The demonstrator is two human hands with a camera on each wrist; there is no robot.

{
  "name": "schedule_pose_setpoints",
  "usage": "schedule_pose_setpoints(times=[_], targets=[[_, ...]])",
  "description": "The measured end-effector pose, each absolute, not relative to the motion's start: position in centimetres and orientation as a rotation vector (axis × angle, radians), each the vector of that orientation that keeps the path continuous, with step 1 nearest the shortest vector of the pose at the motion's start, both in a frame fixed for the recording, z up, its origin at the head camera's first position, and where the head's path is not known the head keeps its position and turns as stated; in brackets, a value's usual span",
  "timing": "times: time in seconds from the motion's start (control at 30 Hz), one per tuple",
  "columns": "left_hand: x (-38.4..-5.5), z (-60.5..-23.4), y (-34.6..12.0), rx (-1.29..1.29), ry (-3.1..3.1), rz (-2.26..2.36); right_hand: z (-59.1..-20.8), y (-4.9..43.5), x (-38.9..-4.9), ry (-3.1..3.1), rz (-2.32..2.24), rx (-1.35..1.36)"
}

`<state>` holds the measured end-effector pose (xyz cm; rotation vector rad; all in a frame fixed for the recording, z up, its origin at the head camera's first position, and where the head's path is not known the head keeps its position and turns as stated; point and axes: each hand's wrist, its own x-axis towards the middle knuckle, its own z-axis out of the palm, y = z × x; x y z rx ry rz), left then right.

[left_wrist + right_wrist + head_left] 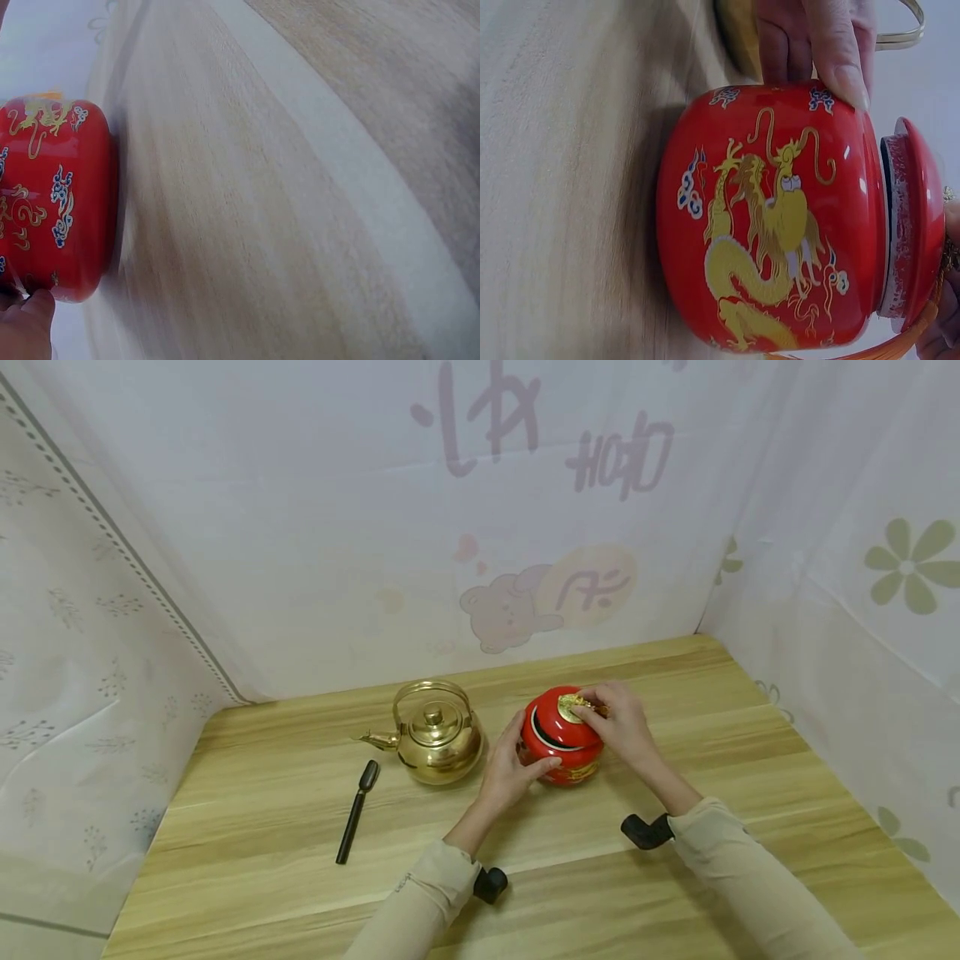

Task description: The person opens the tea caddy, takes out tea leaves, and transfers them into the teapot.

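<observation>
A round red jar (581, 770) with a gold dragon painted on it stands on the wooden table. My left hand (504, 774) holds it from the left side, thumb across the front. Between thumb and fingers, my right hand (621, 722) pinches the gold-coloured top of the red lid (551, 724). That lid sits tilted, and a dark gap shows between it and the jar's pale rim. In the right wrist view the lid (924, 195) stands partly out of the jar (780, 217), and an orange tassel (889, 345) hangs from its top. The left wrist view shows the jar's side (82, 180).
Left of the jar stands a brass teapot (438, 752) with a raised handle, its spout pointing left. A dark scoop (356, 814) with a long handle lies in front of the spout. Printed cloth (337, 568) hangs behind and beside the table (262, 827).
</observation>
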<state>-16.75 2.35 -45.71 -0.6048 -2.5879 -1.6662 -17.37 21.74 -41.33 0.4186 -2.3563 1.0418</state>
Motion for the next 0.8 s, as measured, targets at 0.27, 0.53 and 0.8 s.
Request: schedule_pose_setpoints(times=[0.27,0.53,0.8], targets=[[-16.78,-45.94,2.35,-0.601,-2.585,-1.679,-41.42,21.28,-17.61,-2.421,1.048,0.409],[-16.87,-46.21,2.48,-0.617,-2.549,-1.715,-41.49,21.09,-17.45,-2.479,1.038,0.395],[-16.79,-46.03,2.47,-0.595,-2.553,-1.766,-41.51,21.03,-17.65,-2.478,1.04,0.407]])
